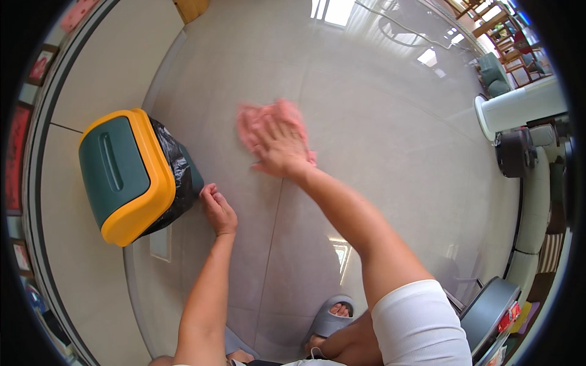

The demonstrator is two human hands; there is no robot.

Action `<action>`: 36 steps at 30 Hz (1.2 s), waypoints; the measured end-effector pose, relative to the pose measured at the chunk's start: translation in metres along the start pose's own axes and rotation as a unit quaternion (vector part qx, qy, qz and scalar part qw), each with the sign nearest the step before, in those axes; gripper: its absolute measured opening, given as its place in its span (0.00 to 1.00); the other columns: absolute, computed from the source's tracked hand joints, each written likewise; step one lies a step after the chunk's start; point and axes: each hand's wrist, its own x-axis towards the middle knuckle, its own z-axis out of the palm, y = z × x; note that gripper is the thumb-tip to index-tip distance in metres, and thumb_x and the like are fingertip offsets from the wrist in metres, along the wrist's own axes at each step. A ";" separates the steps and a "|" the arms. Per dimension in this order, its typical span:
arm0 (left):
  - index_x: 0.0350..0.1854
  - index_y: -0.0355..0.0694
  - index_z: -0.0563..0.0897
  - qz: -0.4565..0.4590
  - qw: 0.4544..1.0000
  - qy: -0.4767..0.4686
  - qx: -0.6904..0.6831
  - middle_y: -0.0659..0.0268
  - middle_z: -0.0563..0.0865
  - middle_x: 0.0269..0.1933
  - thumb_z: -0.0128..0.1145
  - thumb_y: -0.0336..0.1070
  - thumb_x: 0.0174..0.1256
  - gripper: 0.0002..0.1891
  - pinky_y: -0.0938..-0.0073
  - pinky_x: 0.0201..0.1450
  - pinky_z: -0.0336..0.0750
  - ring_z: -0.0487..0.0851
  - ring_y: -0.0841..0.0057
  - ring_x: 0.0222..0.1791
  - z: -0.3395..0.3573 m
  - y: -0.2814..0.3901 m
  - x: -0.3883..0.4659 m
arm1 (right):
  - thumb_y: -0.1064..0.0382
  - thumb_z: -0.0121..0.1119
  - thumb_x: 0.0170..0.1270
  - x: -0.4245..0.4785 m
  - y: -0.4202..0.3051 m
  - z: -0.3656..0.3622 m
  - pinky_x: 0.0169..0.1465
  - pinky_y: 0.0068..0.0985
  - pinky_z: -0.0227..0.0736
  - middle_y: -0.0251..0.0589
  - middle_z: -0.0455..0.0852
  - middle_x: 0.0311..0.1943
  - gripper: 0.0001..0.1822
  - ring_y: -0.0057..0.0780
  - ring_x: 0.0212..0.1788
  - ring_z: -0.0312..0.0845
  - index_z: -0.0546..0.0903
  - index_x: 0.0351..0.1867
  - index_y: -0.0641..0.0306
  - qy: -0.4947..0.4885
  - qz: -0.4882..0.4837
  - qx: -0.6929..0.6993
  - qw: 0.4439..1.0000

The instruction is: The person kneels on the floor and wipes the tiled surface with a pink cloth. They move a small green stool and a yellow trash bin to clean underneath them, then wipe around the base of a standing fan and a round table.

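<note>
My right hand (281, 146) lies palm down with its fingers spread over a crumpled pink cloth (287, 111), pressing it against the glossy floor tiles (389, 151). Hand and cloth are slightly blurred. My left hand (219, 210) is loosely curled beside the lower end of a trash bin (114, 169); whether its fingertips touch the bin cannot be told, and nothing shows inside it. The bin has a dark green lid, a yellow rim and a black plastic liner (171, 153) bulging out below the rim.
A pale wall or cabinet front (110, 64) runs along the left behind the bin. My slippered foot (336, 315) rests at bottom centre. A round dark stool or table (490, 311) stands at lower right. Farther right are a white cylindrical appliance (517, 107) and a light sofa (533, 206).
</note>
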 end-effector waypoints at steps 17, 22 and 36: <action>0.65 0.41 0.82 0.219 0.924 -0.293 0.111 0.54 0.78 0.69 0.57 0.27 0.73 0.19 0.51 0.76 0.67 0.75 0.51 0.69 0.065 0.113 -0.085 | 0.33 0.68 0.67 -0.273 0.147 -0.042 0.89 0.49 0.40 0.45 0.55 0.89 0.49 0.49 0.90 0.45 0.65 0.86 0.44 -0.091 0.022 -0.013 0.996; 0.65 0.42 0.82 0.235 0.909 -0.323 0.123 0.54 0.77 0.70 0.57 0.26 0.73 0.19 0.52 0.76 0.67 0.74 0.52 0.70 0.106 0.153 -0.108 | 0.36 0.65 0.71 -0.281 0.210 -0.023 0.86 0.52 0.48 0.48 0.61 0.87 0.45 0.50 0.89 0.50 0.67 0.85 0.48 0.130 0.155 -0.082 0.976; 0.66 0.43 0.81 0.306 0.855 -0.401 0.124 0.56 0.75 0.72 0.60 0.28 0.73 0.20 0.47 0.76 0.66 0.72 0.51 0.72 0.200 0.239 -0.174 | 0.36 0.69 0.67 -0.417 0.221 -0.011 0.88 0.49 0.46 0.48 0.56 0.89 0.52 0.47 0.90 0.47 0.62 0.88 0.52 0.150 0.210 -0.054 0.965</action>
